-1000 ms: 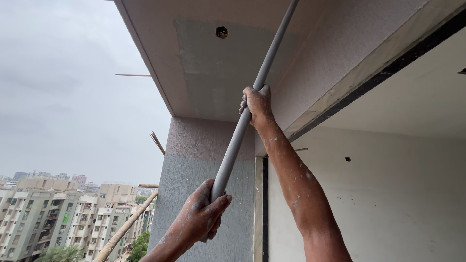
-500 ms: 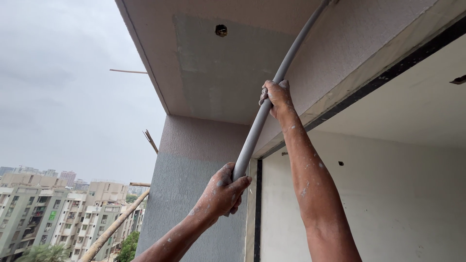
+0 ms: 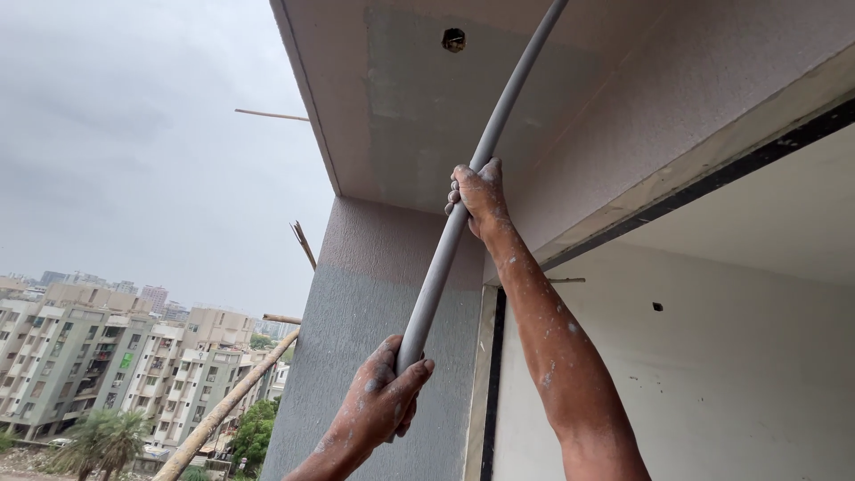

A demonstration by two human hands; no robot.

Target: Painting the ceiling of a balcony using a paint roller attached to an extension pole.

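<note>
**Two hands on a grey pole, overhead**

Under the slab [image 3: 419,116] at the balcony edge, we hold a long grey pole [image 3: 463,214] slanting up to the right. Its top runs out of view at the upper edge. Its low end is hidden in our left hand.

Left hand [image 3: 378,405]: low, closed round the pole near its bottom, thumb across the front. Paint or plaster dust on the skin.

Right hand [image 3: 479,194]: higher up, arm stretched, fingers wrapped tight round the pole about midway along the visible length. Forearm flecked with white spots.

Both hands well apart along the pole. It bends slightly between them.

A small dark hole [image 3: 453,39] sits in the slab, just left of the pole's upper part. Grey textured column [image 3: 356,338] stands behind the left hand. White wall [image 3: 712,356] to the right, under a dark lintel line. Bamboo scaffold pole [image 3: 227,405] slants below left. Apartment blocks [image 3: 98,356] far off under an overcast sky.
</note>
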